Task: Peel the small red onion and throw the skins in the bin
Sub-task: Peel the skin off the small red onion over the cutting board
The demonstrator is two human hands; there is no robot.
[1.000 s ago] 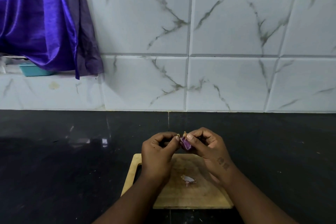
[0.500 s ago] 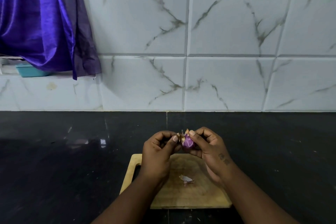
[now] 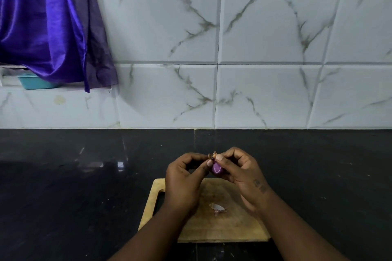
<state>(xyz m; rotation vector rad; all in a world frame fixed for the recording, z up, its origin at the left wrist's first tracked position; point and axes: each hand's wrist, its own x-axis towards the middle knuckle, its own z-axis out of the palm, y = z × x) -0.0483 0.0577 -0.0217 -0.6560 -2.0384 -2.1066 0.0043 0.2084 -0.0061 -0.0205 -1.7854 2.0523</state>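
Black desk (image 3: 84,197) under white marbled wall tiles (image 3: 265,27), purple cloth (image 3: 42,27) hanging upper L w/ teal tub (image 3: 34,83) below it; wooden board (image 3: 222,229) at near edge of desk. Both hands hold the small red onion (image 3: 216,169) in air above board's far edge: R hand (image 3: 241,171) fingers (image 3: 219,157) curled round it, L hand (image 3: 182,184) thumb + forefinger pinched on the dry skin tuft (image 3: 212,154) at its top. One loose skin scrap (image 3: 217,207) lies approx. mid-board, apart from both hands.
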